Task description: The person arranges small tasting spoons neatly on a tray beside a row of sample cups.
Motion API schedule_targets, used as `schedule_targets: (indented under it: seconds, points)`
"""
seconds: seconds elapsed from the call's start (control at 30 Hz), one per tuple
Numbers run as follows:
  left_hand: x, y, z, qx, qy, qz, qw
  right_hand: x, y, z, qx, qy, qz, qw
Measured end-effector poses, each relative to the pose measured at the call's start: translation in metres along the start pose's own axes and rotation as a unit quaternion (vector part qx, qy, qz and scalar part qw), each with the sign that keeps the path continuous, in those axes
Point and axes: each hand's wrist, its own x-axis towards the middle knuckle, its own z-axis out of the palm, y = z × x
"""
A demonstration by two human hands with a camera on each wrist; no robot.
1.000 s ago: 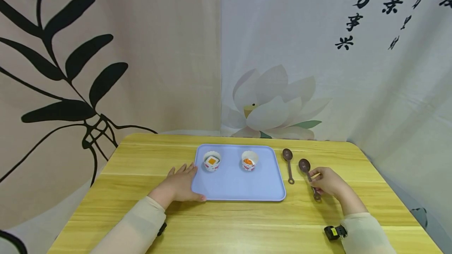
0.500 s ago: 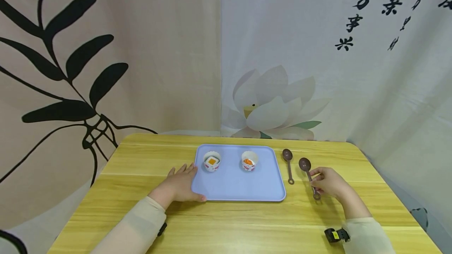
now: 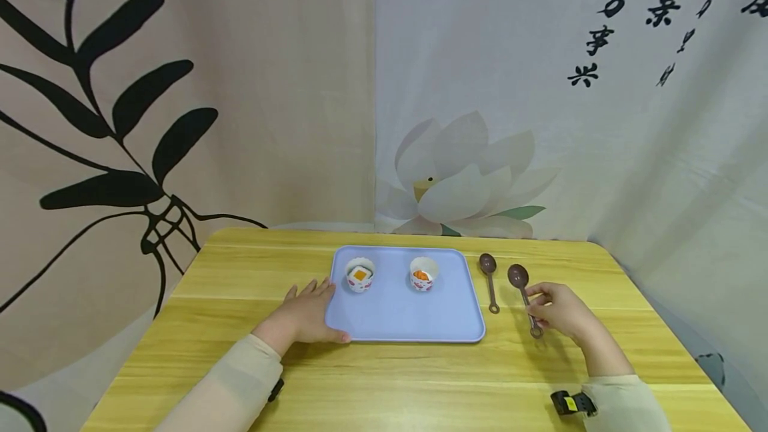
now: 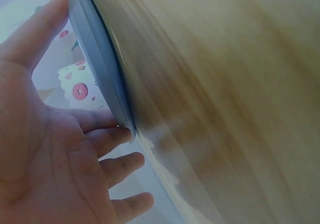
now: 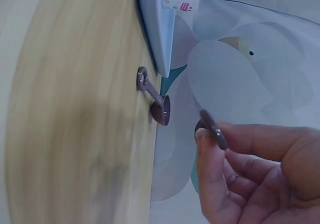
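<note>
My right hand (image 3: 558,311) pinches the handle of a brown spoon (image 3: 518,276) between thumb and fingers, right of the tray. In the right wrist view, the handle end of this spoon (image 5: 214,130) sticks out between thumb and forefinger, held above the wooden surface. A second brown spoon (image 3: 488,264) lies on the table between the tray and the held one. My left hand (image 3: 306,315) rests with fingers spread against the left edge of a pale blue tray (image 3: 408,322); its thumb touches the near left corner.
On the tray stand two small patterned paper cups: the left cup (image 3: 359,284) holds a white and yellow-orange piece, the right cup (image 3: 423,285) orange pieces. All rest on a wooden table (image 3: 408,379). Behind its far edge hangs a printed curtain (image 3: 300,119).
My right hand has raised the spoon slightly and moved it a little away from me; its shadow has separated from it. The left hand, tray and cups stay put.
</note>
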Motion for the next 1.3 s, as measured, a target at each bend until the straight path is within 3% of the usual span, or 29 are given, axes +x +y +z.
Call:
schedule_targets:
  seconds: [0.83,1.3]
  points:
    - [0.001,0.001,0.002,-0.003,0.000,0.003,1.0000,-0.001,-0.027,0.009,0.011,0.014,-0.037,0.9991]
    - [0.001,0.000,0.000,0.001,-0.003,0.003,1.0000,0.005,-0.043,0.025,0.039,0.040,-0.057,0.9969]
